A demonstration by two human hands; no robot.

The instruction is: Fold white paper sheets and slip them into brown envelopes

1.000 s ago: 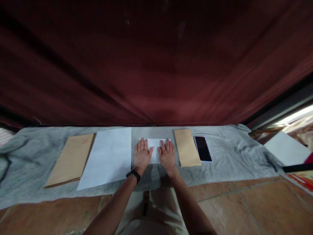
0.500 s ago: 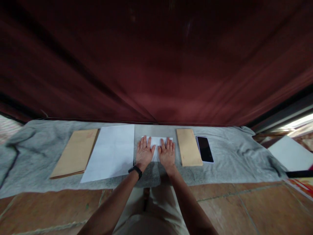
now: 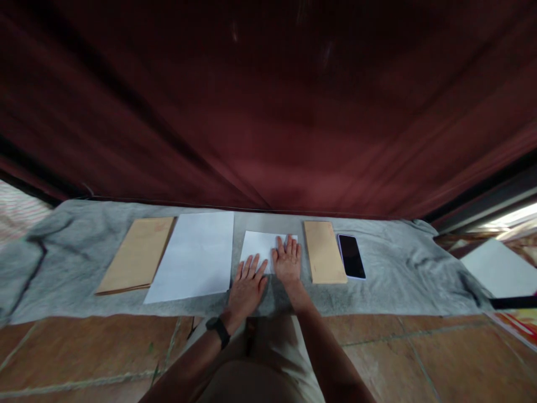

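A small white sheet of paper [image 3: 260, 242], which looks folded, lies flat in front of me. My right hand [image 3: 287, 262] rests flat on its right part, fingers stretched out. At its lower left edge is my left hand [image 3: 247, 285], fingers spread, the tips touching the paper; a dark band is on that wrist. Left of the hands lie large white sheets [image 3: 195, 254], partly against a stack of big brown envelopes [image 3: 136, 254]. Close to my right hand is a stack of narrower brown envelopes [image 3: 325, 252].
A smartphone [image 3: 351, 256] with a dark screen lies right of the narrow envelopes. Grey cloth [image 3: 398, 268] covers the long surface, backed by a dark red curtain-like sheet [image 3: 268, 140]. A white panel [image 3: 501, 268] stands at the far right, above the tiled floor [image 3: 377, 352].
My left hand has slid back toward me, uncovering the left part of the small paper. My right hand has stayed nearly where it was on the paper.
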